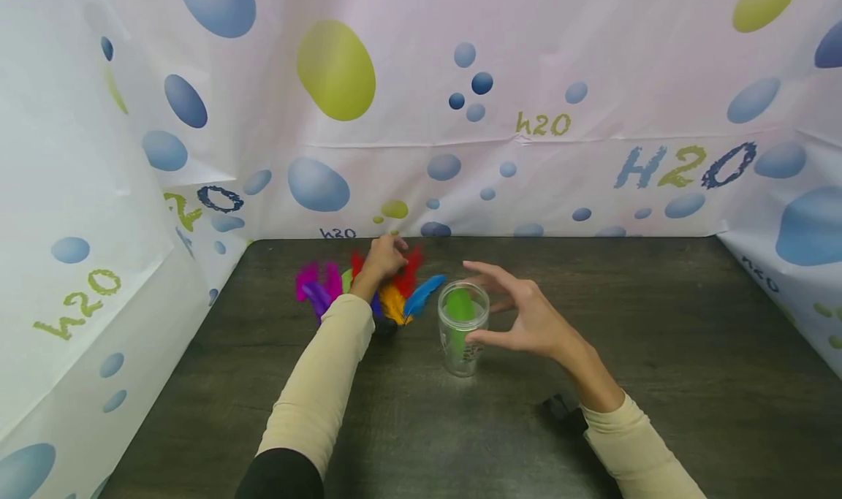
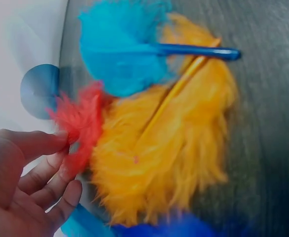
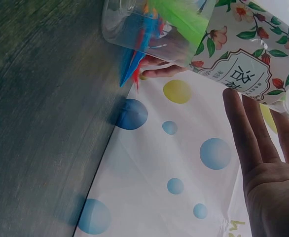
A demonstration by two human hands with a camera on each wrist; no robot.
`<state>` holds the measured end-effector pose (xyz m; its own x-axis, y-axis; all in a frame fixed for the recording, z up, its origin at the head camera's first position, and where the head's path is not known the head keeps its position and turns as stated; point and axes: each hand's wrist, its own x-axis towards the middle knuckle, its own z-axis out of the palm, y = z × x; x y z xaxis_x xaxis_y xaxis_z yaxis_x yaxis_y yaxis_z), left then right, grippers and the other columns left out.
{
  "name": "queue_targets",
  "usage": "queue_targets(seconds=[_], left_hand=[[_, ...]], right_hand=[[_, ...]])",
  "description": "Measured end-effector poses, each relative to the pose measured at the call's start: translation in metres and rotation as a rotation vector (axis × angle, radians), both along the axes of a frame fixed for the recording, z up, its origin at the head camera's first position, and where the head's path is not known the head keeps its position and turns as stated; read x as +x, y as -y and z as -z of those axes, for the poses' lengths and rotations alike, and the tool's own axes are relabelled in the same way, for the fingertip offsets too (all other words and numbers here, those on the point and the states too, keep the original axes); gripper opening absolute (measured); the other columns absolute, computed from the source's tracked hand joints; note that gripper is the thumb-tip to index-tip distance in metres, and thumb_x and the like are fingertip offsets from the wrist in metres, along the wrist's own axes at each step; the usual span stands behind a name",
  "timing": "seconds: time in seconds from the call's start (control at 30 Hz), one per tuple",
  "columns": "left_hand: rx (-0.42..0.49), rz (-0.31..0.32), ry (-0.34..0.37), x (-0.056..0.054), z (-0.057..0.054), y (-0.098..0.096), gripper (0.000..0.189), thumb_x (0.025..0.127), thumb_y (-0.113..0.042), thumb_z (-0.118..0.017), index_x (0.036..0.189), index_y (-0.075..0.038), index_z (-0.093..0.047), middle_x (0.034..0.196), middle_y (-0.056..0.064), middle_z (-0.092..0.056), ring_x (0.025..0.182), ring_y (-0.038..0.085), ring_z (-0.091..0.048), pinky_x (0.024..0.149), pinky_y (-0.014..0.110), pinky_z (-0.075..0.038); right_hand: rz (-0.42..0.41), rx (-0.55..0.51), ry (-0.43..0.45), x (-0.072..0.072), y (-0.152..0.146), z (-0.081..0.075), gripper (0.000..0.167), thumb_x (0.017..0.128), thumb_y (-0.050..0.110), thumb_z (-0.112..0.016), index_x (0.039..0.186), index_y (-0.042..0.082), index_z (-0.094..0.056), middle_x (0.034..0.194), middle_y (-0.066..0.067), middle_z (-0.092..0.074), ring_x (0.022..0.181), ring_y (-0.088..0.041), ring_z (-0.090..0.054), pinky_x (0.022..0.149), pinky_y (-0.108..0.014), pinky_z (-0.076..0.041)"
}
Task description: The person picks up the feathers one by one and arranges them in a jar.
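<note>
The red feather (image 2: 88,118) lies right at the fingers (image 2: 38,143) of the left hand (image 2: 23,185).

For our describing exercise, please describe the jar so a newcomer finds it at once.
On the dark table, look right of the bright feathers, by the right hand. The jar stands upright there; unlike its colourful neighbours, it is see-through, with a green feather inside.

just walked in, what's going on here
A person is working at a table. Their left hand is at a red feather, though whether it grips it is hard to tell. Their right hand is open beside a clear jar, contact unclear. The jar stands upright with a green feather inside. An orange feather and a blue feather lie near the left hand.
</note>
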<state>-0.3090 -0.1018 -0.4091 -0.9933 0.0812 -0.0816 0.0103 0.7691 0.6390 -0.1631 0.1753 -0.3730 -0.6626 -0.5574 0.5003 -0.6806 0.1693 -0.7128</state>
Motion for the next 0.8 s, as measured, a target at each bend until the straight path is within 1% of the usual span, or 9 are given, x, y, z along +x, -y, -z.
queue_targets(seconds=[0.1,0.2,0.3,0.37,0.47,0.6,0.7,0.8], left_hand=[[0.046,0.005,-0.039,0.001,-0.003,0.004,0.025,0.091,0.004,-0.070,0.116,0.006,-0.069,0.092,0.021,-0.072,0.083,0.031,-0.067,0.084,0.041,-0.059],[0.096,-0.001,-0.085,0.002,-0.006,0.007,0.025,0.089,0.005,-0.069,0.114,0.008,-0.071,0.082,0.017,-0.071,0.071,0.024,-0.064,0.074,0.034,-0.057],[0.136,-0.016,-0.112,0.004,-0.010,0.010,0.025,0.088,0.005,-0.069,0.113,0.007,-0.072,0.071,0.009,-0.066,0.061,0.015,-0.055,0.063,0.026,-0.050],[0.157,-0.020,-0.116,0.005,-0.013,0.010,0.024,0.088,0.005,-0.069,0.112,0.007,-0.072,0.067,0.004,-0.062,0.058,0.012,-0.050,0.059,0.023,-0.045],[0.187,-0.013,-0.113,0.008,-0.017,0.012,0.023,0.089,0.005,-0.069,0.112,0.007,-0.072,0.067,0.001,-0.059,0.058,0.011,-0.048,0.057,0.022,-0.044],[0.205,0.003,-0.109,0.012,-0.022,0.020,0.025,0.090,0.005,-0.066,0.115,0.008,-0.071,0.067,0.000,-0.059,0.058,0.011,-0.048,0.059,0.023,-0.045],[0.217,0.038,-0.113,0.016,-0.026,0.025,0.026,0.091,0.006,-0.065,0.116,0.010,-0.069,0.066,0.000,-0.058,0.056,0.011,-0.048,0.058,0.023,-0.046],[0.236,0.092,-0.132,0.016,-0.029,0.025,0.027,0.091,0.008,-0.064,0.117,0.013,-0.068,0.066,0.001,-0.059,0.054,0.011,-0.050,0.056,0.022,-0.046]], right_hand=[[0.005,0.000,-0.003,0.000,0.000,0.000,0.096,0.073,0.002,-0.093,0.154,0.005,-0.043,0.134,-0.016,-0.067,0.116,-0.035,-0.068,0.079,-0.037,-0.064],[0.008,0.002,-0.006,0.001,0.000,0.000,0.096,0.073,0.003,-0.093,0.154,0.005,-0.043,0.135,-0.017,-0.066,0.117,-0.036,-0.068,0.080,-0.037,-0.064],[0.008,0.005,-0.009,0.000,0.001,0.000,0.096,0.073,0.003,-0.093,0.155,0.005,-0.043,0.135,-0.017,-0.066,0.117,-0.037,-0.068,0.080,-0.037,-0.064],[0.011,0.006,-0.010,0.001,0.000,0.001,0.096,0.073,0.003,-0.093,0.155,0.005,-0.043,0.135,-0.016,-0.066,0.117,-0.036,-0.068,0.080,-0.037,-0.064],[0.013,0.004,-0.020,0.001,0.000,0.001,0.096,0.073,0.003,-0.093,0.154,0.003,-0.043,0.135,-0.017,-0.066,0.117,-0.035,-0.068,0.079,-0.038,-0.064],[0.000,0.003,-0.024,0.000,0.003,0.001,0.095,0.074,0.004,-0.093,0.154,0.001,-0.042,0.134,-0.017,-0.066,0.116,-0.034,-0.069,0.079,-0.037,-0.064],[-0.004,0.008,-0.020,0.000,0.003,0.002,0.095,0.074,0.005,-0.093,0.155,0.004,-0.042,0.135,-0.016,-0.066,0.117,-0.033,-0.068,0.079,-0.036,-0.064],[0.011,0.011,-0.018,0.000,0.000,0.003,0.096,0.074,0.005,-0.094,0.155,0.005,-0.042,0.136,-0.015,-0.066,0.118,-0.031,-0.068,0.080,-0.036,-0.064]])
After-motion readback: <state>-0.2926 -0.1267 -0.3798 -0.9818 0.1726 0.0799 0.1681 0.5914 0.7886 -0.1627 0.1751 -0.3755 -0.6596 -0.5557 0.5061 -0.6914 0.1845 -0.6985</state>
